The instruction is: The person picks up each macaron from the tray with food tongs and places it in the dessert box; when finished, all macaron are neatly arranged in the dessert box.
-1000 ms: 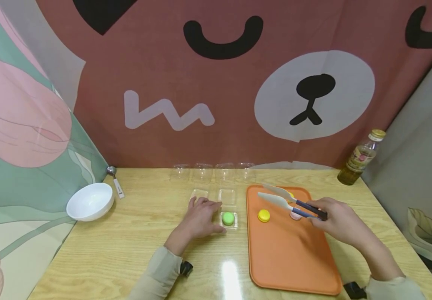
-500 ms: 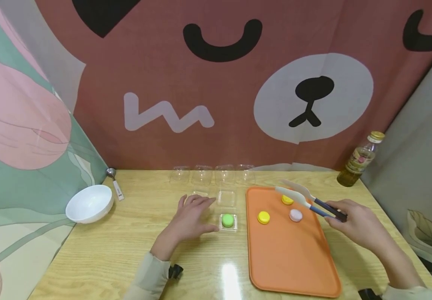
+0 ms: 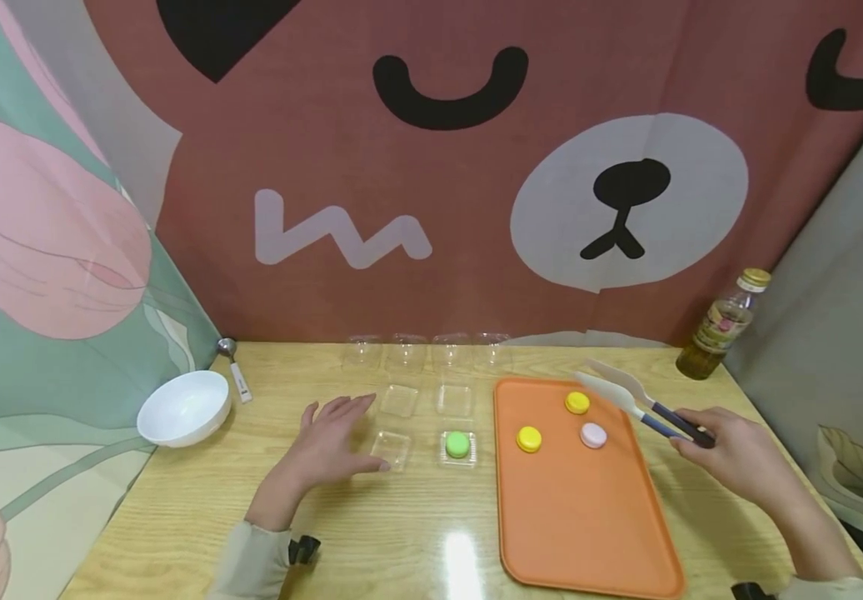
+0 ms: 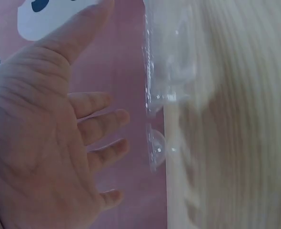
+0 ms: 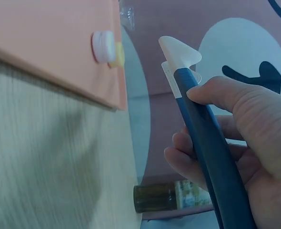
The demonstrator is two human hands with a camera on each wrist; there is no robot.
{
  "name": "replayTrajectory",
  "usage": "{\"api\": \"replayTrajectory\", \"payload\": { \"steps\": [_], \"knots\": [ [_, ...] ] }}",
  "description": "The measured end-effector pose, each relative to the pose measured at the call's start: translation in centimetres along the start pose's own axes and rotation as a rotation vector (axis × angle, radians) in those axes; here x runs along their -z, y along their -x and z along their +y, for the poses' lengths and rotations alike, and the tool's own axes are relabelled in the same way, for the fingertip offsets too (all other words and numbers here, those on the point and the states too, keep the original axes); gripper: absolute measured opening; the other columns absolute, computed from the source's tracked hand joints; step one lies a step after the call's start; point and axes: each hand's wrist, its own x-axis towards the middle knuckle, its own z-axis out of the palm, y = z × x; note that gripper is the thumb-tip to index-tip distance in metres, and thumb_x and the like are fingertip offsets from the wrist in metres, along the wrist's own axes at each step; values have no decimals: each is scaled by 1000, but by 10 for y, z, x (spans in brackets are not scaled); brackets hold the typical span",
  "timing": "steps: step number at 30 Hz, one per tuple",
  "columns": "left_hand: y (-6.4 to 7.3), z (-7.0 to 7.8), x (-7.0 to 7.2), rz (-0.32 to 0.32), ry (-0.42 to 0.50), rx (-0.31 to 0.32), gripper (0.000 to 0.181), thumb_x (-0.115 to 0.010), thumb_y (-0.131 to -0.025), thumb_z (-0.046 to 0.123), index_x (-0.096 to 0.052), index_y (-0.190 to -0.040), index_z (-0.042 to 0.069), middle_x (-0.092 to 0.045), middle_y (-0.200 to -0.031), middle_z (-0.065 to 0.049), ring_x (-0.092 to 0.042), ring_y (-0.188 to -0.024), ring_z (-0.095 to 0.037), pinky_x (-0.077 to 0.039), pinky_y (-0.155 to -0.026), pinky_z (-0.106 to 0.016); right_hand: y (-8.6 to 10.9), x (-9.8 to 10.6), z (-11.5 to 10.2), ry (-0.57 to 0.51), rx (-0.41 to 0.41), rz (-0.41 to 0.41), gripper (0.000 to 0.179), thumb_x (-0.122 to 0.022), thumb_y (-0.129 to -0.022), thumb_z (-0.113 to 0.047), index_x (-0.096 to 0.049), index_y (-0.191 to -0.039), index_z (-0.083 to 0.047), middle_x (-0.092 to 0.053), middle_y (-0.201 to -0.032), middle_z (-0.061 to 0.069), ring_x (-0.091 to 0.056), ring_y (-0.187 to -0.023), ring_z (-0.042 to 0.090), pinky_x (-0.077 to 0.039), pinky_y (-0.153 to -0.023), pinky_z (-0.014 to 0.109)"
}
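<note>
My right hand [image 3: 731,454] grips a pair of tongs [image 3: 649,408] with blue handles and pale tips, held above the orange tray's right side. Nothing sits between the tips. My left hand [image 3: 322,450], fingers spread, is beside a clear plastic box base [image 3: 391,451]; whether the thumb touches it I cannot tell. A green macaron [image 3: 457,444] lies in another clear base [image 3: 458,462] to the right. On the orange tray [image 3: 581,517] lie a yellow macaron [image 3: 529,439], a second yellow macaron [image 3: 577,402] and a pale lilac macaron [image 3: 593,435].
Two more clear bases [image 3: 399,400] [image 3: 454,399] lie behind, and several clear lids [image 3: 406,354] stand along the back. A white bowl [image 3: 184,408] and a spoon [image 3: 236,377] are at left. A bottle [image 3: 720,329] stands at the back right.
My left hand has moved left, away from the base with the green macaron, uncovering other clear bases. My right hand has drawn the tongs to the right, off the macarons.
</note>
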Motion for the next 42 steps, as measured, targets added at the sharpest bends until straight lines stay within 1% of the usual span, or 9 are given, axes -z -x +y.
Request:
{"api": "replayTrajectory", "payload": {
  "steps": [7,10,15,18,23,26,29,34,42],
  "knots": [
    [5,-11,-2,-24,28,2,101,-85,-72,58,-45,-154,15,-56,-149,-8,-45,-140,-40,-23,-114,-72,1,-2,10,36,-18,-59,41,-77,-88,-28,-73,-119,-1,-74,-97,14,-52,-71,13,-39,-59,30],
    [4,-13,-4,-35,40,-2,97,-86,-72,55,-49,-152,15,-62,-144,-6,-47,-139,-39,-24,-114,-71,2,-4,14,50,-15,-56,40,-78,-87,-28,-74,-117,-2,-75,-99,16,-56,-74,15,-42,-61,33],
    [3,-13,-8,-47,55,-1,93,-86,-73,54,-51,-150,15,-65,-139,-5,-48,-138,-38,-24,-116,-70,2,-8,16,42,-28,-86,39,-78,-87,-28,-74,-117,-3,-74,-100,18,-57,-76,18,-44,-62,36],
    [3,-13,-10,-60,94,0,93,-86,-74,51,-50,-151,13,-64,-140,-8,-49,-137,-39,-28,-116,-68,2,-10,17,28,-44,-110,41,-78,-88,-29,-74,-118,-2,-74,-101,19,-58,-78,19,-44,-62,36],
    [1,-12,-11,-125,226,12,94,-85,-79,48,-42,-156,14,-54,-150,-15,-49,-140,-38,-38,-116,-57,3,-14,17,1,-48,-121,41,-78,-88,-29,-74,-118,-2,-74,-101,18,-54,-76,18,-42,-62,34],
    [0,-11,-11,-159,286,28,96,-85,-80,45,-39,-157,13,-49,-154,-18,-46,-143,-38,-39,-117,-55,4,-17,17,-2,-46,-124,39,-77,-88,-29,-74,-118,-4,-74,-99,14,-52,-74,16,-40,-61,32],
    [-1,-12,-11,-178,308,37,97,-86,-79,42,-38,-157,12,-47,-155,-19,-44,-144,-39,-37,-118,-55,5,-18,16,-5,-42,-130,39,-77,-89,-30,-75,-118,-4,-74,-98,12,-50,-72,14,-38,-60,30],
    [-1,-12,-11,-174,301,34,95,-87,-79,38,-39,-157,10,-49,-154,-20,-45,-143,-40,-37,-117,-56,7,-20,13,-13,-30,-140,40,-78,-88,-29,-74,-118,-2,-74,-96,9,-49,-71,12,-37,-57,27],
    [-3,-10,-14,-169,239,33,92,-87,-78,39,-44,-154,12,-52,-151,-17,-47,-141,-39,-39,-116,-55,10,-22,11,1,-22,-136,42,-79,-86,-28,-74,-117,0,-73,-95,8,-51,-71,14,-37,-56,26]
  ]
}}
